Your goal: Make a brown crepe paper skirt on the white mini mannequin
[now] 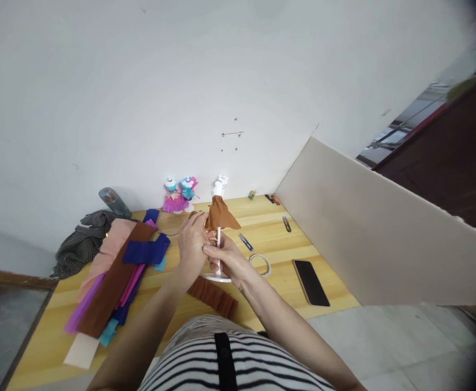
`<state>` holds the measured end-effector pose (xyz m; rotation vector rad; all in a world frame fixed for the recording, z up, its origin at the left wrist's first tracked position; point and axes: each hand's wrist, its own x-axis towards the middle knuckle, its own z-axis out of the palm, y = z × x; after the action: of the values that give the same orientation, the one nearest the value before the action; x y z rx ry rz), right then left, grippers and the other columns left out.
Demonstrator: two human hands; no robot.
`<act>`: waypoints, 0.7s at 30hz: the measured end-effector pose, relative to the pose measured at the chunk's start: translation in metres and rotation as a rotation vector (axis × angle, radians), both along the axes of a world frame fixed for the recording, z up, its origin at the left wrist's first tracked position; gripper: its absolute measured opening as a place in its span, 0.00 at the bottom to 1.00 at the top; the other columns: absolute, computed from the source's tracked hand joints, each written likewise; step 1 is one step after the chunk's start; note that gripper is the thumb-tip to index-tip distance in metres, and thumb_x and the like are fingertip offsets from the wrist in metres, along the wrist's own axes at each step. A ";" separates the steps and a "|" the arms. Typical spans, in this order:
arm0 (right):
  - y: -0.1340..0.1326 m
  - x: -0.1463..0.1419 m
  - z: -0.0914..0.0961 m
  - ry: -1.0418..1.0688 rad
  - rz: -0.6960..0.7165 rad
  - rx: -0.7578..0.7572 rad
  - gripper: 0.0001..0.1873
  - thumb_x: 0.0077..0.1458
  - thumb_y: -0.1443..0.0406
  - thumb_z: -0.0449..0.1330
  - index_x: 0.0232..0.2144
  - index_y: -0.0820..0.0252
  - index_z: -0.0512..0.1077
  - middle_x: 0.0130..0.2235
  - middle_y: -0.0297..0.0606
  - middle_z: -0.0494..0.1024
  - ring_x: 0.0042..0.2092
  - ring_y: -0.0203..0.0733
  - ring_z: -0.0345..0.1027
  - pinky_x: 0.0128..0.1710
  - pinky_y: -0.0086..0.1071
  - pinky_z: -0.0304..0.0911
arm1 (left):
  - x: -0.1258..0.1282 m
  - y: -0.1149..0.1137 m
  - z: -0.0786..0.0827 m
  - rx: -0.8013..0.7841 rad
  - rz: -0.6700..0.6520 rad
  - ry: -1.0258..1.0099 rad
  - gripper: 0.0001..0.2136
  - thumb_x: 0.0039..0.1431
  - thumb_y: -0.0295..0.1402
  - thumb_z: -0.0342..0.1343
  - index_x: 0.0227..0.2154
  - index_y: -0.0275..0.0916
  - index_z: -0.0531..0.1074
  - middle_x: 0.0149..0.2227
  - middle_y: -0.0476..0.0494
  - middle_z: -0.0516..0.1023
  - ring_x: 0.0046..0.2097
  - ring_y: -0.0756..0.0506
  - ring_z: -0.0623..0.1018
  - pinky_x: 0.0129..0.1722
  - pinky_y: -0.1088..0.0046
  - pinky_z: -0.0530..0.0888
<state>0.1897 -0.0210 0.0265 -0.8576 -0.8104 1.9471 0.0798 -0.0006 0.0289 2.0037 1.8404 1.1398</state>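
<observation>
A small white dress-form stand (219, 187) stands upright in front of me, with a gathered brown crepe paper skirt (221, 213) around its body. My left hand (193, 239) is closed at the skirt's left edge, its fingertips partly hidden behind the paper. Lower down, my right hand (229, 257) has its thumb and fingers wrapped round the white pole. The round white base (217, 278) shows just below both hands. Close to me on the table lies a pleated brown paper strip (213, 297).
Folded coloured crepe papers (111, 277) cover the left of the wooden table (279, 293). Two small dressed forms (175, 202) stand by the wall. On the right are blue thread snips (245, 242), dark snips (287, 224), a tape roll (269, 265), a phone (311, 282) and a partition (368, 228).
</observation>
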 end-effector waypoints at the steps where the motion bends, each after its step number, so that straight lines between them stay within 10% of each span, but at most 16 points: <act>1: 0.000 0.001 0.000 0.002 0.007 0.013 0.27 0.32 0.61 0.73 0.33 0.58 0.64 0.19 0.20 0.62 0.17 0.24 0.47 0.14 0.20 0.48 | 0.000 0.000 0.000 -0.011 -0.003 -0.036 0.20 0.51 0.22 0.47 0.46 0.37 0.73 0.45 0.38 0.78 0.47 0.40 0.76 0.47 0.63 0.71; 11: 0.001 0.005 -0.008 -0.017 -0.062 0.079 0.20 0.38 0.62 0.68 0.33 0.58 0.64 0.20 0.21 0.61 0.17 0.25 0.48 0.14 0.22 0.48 | -0.012 0.005 -0.013 -0.199 0.019 -0.522 0.12 0.51 0.27 0.52 0.38 0.34 0.76 0.40 0.36 0.79 0.42 0.42 0.77 0.46 0.63 0.71; 17: 0.001 0.003 -0.009 -0.119 -0.092 0.206 0.09 0.34 0.71 0.57 0.24 0.60 0.63 0.19 0.22 0.61 0.15 0.26 0.51 0.15 0.24 0.49 | -0.015 -0.014 0.003 -0.424 -0.377 -0.768 0.13 0.54 0.39 0.55 0.21 0.36 0.72 0.24 0.47 0.73 0.31 0.48 0.73 0.34 0.74 0.69; 21: 0.003 -0.001 -0.010 -0.263 -0.121 0.278 0.07 0.32 0.72 0.51 0.21 0.61 0.65 0.17 0.26 0.64 0.18 0.30 0.56 0.18 0.24 0.52 | -0.009 -0.027 0.004 -0.515 -0.304 -1.110 0.13 0.51 0.43 0.59 0.25 0.36 0.74 0.29 0.44 0.75 0.35 0.46 0.74 0.37 0.72 0.71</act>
<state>0.1892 -0.0179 0.0168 -0.9791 -1.1263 1.5902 0.0704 -0.0272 0.0332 0.9481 1.0323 1.1478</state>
